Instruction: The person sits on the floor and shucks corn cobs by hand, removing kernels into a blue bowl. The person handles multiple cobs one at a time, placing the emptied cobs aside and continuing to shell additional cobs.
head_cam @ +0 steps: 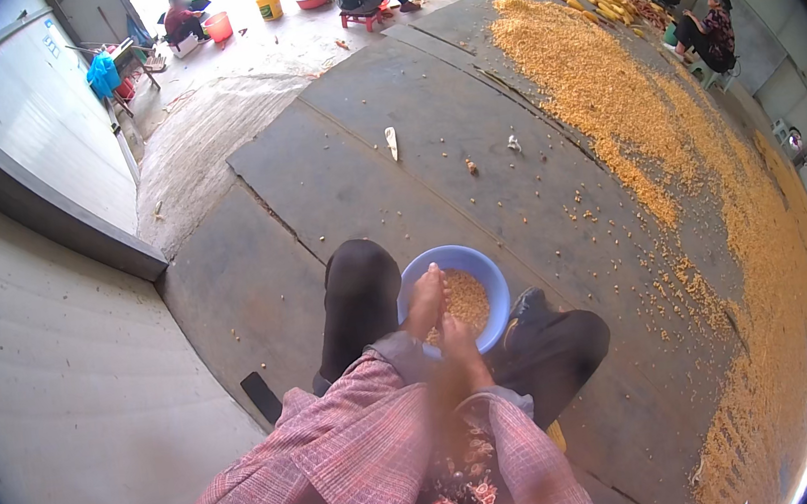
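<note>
A blue plastic basin [495, 278] stands on the floor between the person's knees, with loose corn kernels [468, 298] in it. Over its left part is my left hand [425, 296], its fingers bent. My right hand [456, 332] is close against it, just below, at the basin's near side. Both hands appear closed around something small, perhaps a corn cob, but the fingers hide it and I cannot tell what it is.
Spread corn kernels [661, 137] cover the floor at right, with corn cobs [603, 1] beyond. A phone [262, 398] lies by the left wall. Several people sit farther off, near buckets and a red basin [313, 0]. A husk piece [392, 144] lies ahead.
</note>
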`<state>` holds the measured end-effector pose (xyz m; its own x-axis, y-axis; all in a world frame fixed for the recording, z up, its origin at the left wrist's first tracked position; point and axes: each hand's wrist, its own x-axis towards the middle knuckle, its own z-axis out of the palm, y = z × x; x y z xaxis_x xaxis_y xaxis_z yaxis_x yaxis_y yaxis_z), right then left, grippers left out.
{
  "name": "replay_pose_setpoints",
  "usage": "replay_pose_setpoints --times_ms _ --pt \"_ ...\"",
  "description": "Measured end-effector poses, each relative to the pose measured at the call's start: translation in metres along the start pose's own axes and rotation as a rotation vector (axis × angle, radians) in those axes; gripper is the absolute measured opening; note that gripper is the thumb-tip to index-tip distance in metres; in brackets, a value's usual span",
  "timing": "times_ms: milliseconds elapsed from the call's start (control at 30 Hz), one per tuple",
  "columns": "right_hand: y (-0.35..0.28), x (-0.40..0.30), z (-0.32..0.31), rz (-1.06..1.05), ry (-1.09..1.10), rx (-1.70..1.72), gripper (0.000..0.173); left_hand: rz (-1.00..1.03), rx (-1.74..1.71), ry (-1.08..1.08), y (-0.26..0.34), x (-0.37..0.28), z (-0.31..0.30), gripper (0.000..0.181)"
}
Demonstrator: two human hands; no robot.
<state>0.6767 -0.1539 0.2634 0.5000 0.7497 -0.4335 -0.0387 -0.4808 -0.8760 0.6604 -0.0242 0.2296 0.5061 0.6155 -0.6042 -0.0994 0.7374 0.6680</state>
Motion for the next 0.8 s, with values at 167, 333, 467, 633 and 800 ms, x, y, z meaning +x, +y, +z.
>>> replay_pose_setpoints --times_ms 167,333,467,633,800 --pt "0.035 0.014 0.000 -0.379 0.117 -0.422 0.040 -0.030 0.084 0.030 -0.005 0.001 0.004 0.039" --pt "0.025 0.010 0.003 -0.391 0.053 -0.539 0.026 -0.023 0.098 0.074 -0.003 0.000 0.002 0.039" --pt "0.024 0.008 0.001 -0.414 0.039 -0.514 0.028 -0.011 0.098 0.064 -0.001 -0.006 0.004 0.040" --pt "0.016 0.005 0.002 -0.427 0.074 -0.536 0.033 -0.004 0.096 0.072 -0.008 0.005 -0.003 0.041" --pt "0.020 0.010 0.003 -0.307 0.133 -0.369 0.049 -0.009 0.099 0.049 -0.004 0.002 0.001 0.042"
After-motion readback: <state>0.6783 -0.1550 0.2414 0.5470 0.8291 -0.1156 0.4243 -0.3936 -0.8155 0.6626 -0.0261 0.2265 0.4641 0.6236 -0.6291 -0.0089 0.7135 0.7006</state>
